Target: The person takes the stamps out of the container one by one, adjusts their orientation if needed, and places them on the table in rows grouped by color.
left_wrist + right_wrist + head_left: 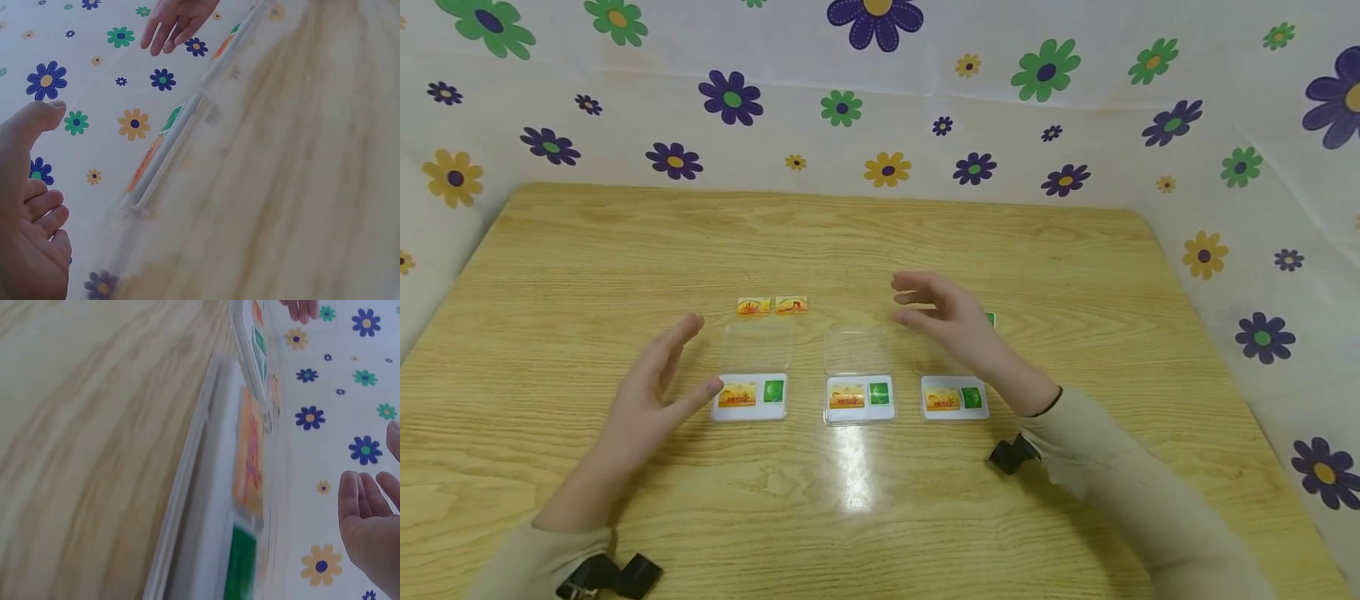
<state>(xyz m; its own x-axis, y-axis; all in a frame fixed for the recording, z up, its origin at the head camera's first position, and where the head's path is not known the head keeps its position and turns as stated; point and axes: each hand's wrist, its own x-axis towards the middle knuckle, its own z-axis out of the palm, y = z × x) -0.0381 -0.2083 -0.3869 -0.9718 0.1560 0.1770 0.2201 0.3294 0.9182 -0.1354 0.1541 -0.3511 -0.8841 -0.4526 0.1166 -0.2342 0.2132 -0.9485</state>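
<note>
Three hinged clear plastic cases lie in a row with their lids laid back, each with a white insert bearing an orange-yellow stamp and a green one: the left case, the middle case and the right case. Beside the left case hovers my left hand, thumb spread from the fingers and holding nothing; its thumb tip overlaps the case corner in the head view. My right hand, loosely bent and holding nothing, is above the right case's transparent lid, partly hiding it.
Two loose orange-yellow stamps, the first stamp and the second stamp, lie behind the left case. A green piece peeks out behind my right hand. Flower-printed cloth encloses the wooden table at the back and sides.
</note>
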